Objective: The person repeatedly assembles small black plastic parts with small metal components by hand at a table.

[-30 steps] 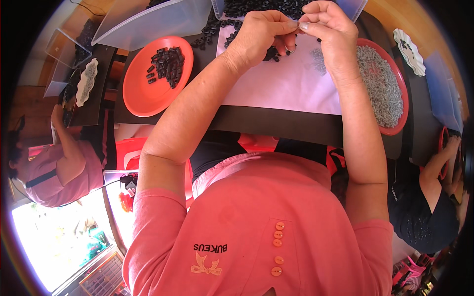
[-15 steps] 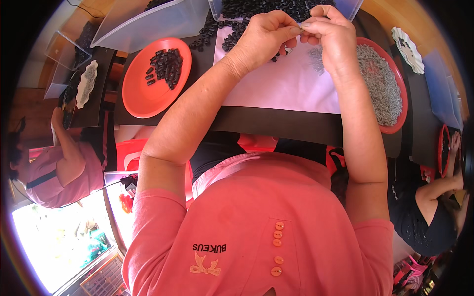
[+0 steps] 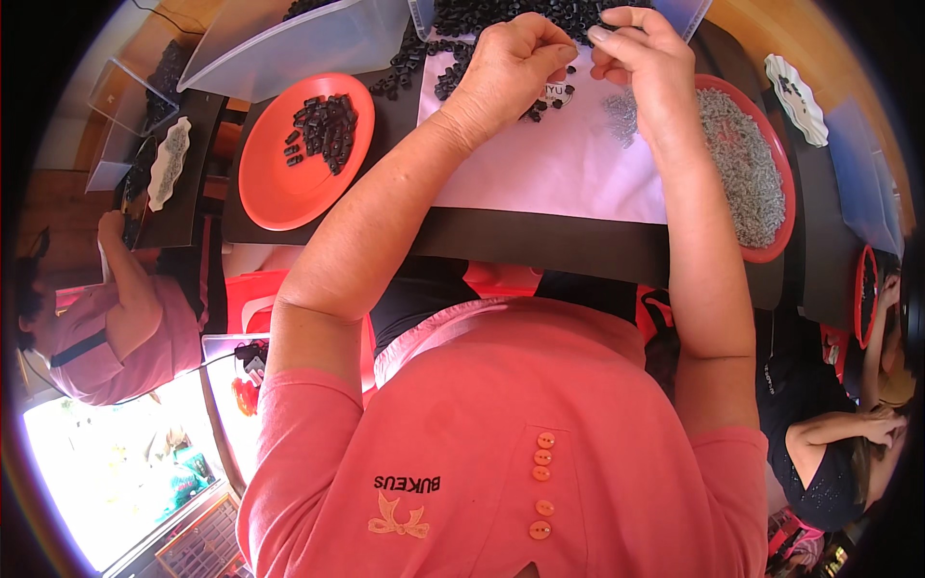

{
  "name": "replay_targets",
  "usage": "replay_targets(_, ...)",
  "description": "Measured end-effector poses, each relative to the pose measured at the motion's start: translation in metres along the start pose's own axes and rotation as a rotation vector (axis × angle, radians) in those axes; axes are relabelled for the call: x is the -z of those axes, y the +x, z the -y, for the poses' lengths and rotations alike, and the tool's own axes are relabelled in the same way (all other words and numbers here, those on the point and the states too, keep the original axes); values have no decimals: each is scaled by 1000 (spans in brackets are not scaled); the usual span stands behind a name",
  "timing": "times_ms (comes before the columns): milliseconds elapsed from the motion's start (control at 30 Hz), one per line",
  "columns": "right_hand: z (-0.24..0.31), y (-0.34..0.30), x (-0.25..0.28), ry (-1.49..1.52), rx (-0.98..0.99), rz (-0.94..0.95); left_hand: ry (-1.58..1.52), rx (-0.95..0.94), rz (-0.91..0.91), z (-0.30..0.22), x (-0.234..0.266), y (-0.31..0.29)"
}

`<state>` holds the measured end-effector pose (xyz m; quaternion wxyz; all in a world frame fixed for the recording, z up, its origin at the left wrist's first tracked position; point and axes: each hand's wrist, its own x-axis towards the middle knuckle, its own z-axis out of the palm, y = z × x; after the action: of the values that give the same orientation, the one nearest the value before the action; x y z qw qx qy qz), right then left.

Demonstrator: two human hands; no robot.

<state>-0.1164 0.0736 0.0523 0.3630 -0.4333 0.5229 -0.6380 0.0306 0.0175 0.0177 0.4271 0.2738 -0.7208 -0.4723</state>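
Observation:
Both my hands are raised over the pale pink cloth [image 3: 559, 178] at the far side of the table, a short gap between them. My left hand [image 3: 511, 69] is closed in a pinch, thumb against fingers; whatever sits in it is too small or hidden to name. My right hand [image 3: 655, 67] has its thumb and fingers bent but apart, and nothing shows between them. Beneath them a few small black parts [image 3: 551, 104] lie on the cloth. Beside my right wrist is a small heap of clear-grey little pieces [image 3: 621, 118].
An orange-red bowl [image 3: 258, 197] with black parts stands left; a red bowl [image 3: 788, 207] full of grey pieces stands right. Black parts [image 3: 462, 19] pile up at the back. A clear plastic bin [image 3: 299, 48] is behind left. Co-workers [image 3: 125, 328] sit on either side.
My hands, touching fingertip to fingertip before, have come apart, the left shifting slightly left. More of the cloth and black parts shows between them. The co-worker at right has moved their arms.

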Motion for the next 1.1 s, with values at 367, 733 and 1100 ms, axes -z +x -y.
replay_targets(367,4,-5,-2,103,-42,106,32,-116,-76,3,-5,0)
replay_targets(733,-1,-2,-2,0,33,136,-161,115,0,-2,2,-1)
replay_targets(1100,-13,5,10,106,-46,132,13,-100,-60,-2,-4,-3)
